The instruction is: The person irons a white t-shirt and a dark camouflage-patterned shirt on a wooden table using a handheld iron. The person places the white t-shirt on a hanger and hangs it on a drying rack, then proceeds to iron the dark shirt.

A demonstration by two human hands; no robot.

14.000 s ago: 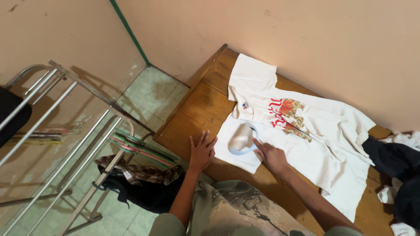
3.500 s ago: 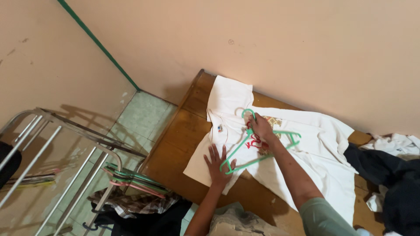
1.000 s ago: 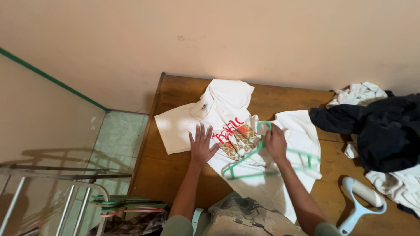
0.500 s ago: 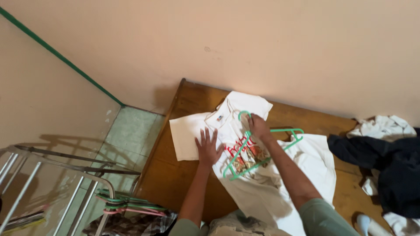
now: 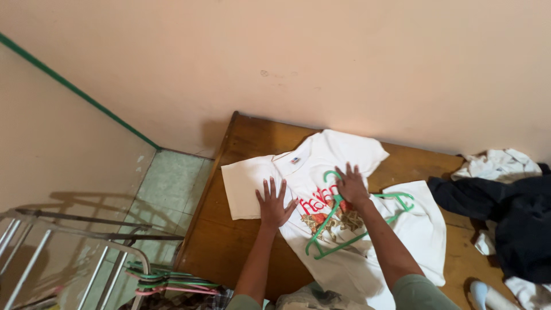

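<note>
White T-shirt (image 5: 338, 229) lies spread on the wooden table (image 5: 252, 135), centre of frame, printed front up, collar toward the upper left. Green plastic hanger (image 5: 350, 221) rests flat on top of the print, hook pointing up-frame.

Left hand (image 5: 275, 202): palm down, fingers splayed, pressing the shirt near its left sleeve; holds nothing. Right hand (image 5: 351, 186): flat with fingers spread over the hanger's neck, just below the hook, pinning it to the cloth rather than gripping it.

Judged step: hanger is being positioned on the shirt, not yet inside it. The next move likely calls for a closed grip on the hanger and lifting a fabric edge to pass it through.

Edges and room: the table's left edge runs close beside the left sleeve, with green floor tiles (image 5: 172, 183) beyond. Dark clothing pile (image 5: 505, 224) crowds the right side. Bare wood remains above the shirt toward the wall. Metal rack (image 5: 69, 252) and spare hangers (image 5: 166, 280) sit lower left.
</note>
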